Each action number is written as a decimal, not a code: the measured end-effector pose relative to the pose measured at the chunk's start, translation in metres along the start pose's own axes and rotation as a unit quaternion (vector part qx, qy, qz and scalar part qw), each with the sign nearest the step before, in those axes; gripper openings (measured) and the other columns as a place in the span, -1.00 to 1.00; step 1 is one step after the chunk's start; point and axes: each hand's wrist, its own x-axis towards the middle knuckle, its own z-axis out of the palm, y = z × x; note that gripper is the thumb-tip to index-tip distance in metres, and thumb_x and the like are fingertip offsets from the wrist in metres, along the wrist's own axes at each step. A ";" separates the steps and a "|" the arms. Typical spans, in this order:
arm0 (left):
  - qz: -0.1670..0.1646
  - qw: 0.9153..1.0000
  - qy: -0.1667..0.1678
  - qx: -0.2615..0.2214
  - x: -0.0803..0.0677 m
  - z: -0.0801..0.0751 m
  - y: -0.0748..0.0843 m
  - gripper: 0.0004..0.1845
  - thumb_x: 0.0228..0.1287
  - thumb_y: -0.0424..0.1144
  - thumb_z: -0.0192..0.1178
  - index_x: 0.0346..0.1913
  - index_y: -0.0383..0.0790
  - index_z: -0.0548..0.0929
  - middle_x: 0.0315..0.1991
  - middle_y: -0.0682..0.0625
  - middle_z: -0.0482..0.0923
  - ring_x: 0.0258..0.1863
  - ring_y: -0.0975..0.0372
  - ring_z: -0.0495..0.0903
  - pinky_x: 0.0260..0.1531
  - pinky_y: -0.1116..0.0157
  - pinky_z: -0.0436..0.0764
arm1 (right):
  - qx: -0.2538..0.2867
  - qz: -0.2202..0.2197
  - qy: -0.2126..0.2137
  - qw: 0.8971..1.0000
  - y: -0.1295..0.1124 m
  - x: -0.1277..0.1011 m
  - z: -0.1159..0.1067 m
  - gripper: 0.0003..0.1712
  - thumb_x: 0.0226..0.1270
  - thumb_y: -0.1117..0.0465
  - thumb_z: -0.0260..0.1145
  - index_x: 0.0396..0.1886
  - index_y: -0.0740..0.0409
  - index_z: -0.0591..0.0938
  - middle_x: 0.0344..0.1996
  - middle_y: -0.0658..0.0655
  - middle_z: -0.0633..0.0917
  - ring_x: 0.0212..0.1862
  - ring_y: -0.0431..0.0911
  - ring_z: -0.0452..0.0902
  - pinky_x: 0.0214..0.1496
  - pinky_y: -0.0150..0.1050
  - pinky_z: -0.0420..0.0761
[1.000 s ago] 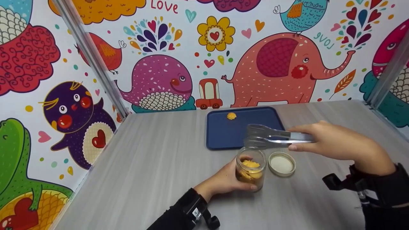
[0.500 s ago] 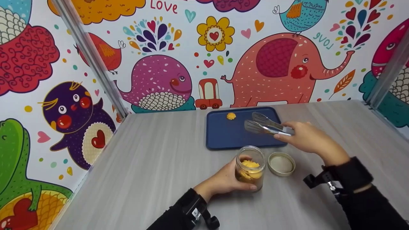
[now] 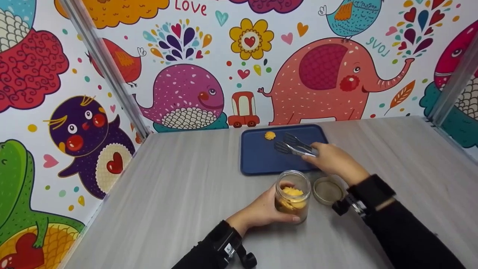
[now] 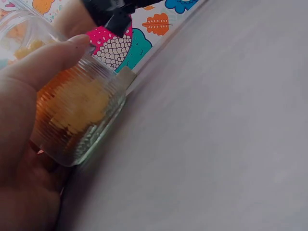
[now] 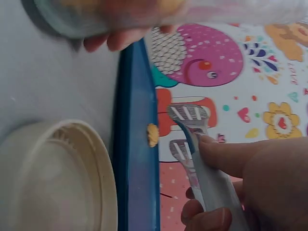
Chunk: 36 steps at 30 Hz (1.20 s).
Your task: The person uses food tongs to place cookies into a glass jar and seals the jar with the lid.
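Note:
A clear ribbed glass jar (image 3: 293, 196) with yellow cookies inside stands open-mouthed on the table. My left hand (image 3: 267, 209) grips it round its side, thumb across the front, as the left wrist view also shows. Over the blue tray (image 3: 257, 162) my right hand (image 3: 336, 158) holds metal tongs (image 3: 295, 145) by their handles. Their slotted ends are apart, with nothing between them in the right wrist view. One swirled yellow cookie (image 3: 270, 135) lies near the tray's back edge, left of the tongs' tips.
The jar's lid (image 3: 328, 190) lies upturned on the table (image 3: 179, 186), right of the jar and beneath the right wrist. Walls printed with cartoon animals (image 3: 321, 82) border the table at the back and left.
My right hand has carried the tongs from above the jar, forward and left over the tray, toward the cookie. The left hand and jar have stayed still.

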 end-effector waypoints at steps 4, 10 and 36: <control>0.000 1.000 0.005 -0.002 0.000 0.001 0.000 -0.12 0.03 -0.28 0.69 0.41 -0.01 0.43 0.22 0.26 0.56 0.30 0.37 0.50 0.48 0.30 0.28 | -0.007 0.009 0.016 1.000 -0.010 0.024 0.006 -0.22 0.61 -0.10 0.27 0.46 0.48 0.44 0.30 0.53 0.58 0.35 0.38 0.50 0.38 0.31 0.48; -0.005 1.000 -0.001 -0.014 -0.001 0.003 -0.002 -0.13 0.06 -0.27 0.67 0.42 -0.05 0.42 0.24 0.22 0.55 0.30 0.37 0.50 0.47 0.31 0.29 | -0.011 0.033 0.024 0.999 -0.019 0.052 0.027 -0.28 0.64 -0.05 0.25 0.49 0.41 0.43 0.26 0.50 0.62 0.25 0.32 0.61 0.27 0.25 0.58; -0.006 1.000 -0.009 0.000 0.000 -0.001 0.002 -0.10 0.05 -0.26 0.68 0.43 0.04 0.40 0.25 0.25 0.54 0.31 0.38 0.50 0.47 0.31 0.30 | -0.022 0.022 0.042 0.999 -0.030 0.083 0.042 -0.48 0.68 0.05 0.17 0.23 0.46 0.57 0.09 0.52 0.68 0.02 0.31 0.67 0.05 0.21 0.62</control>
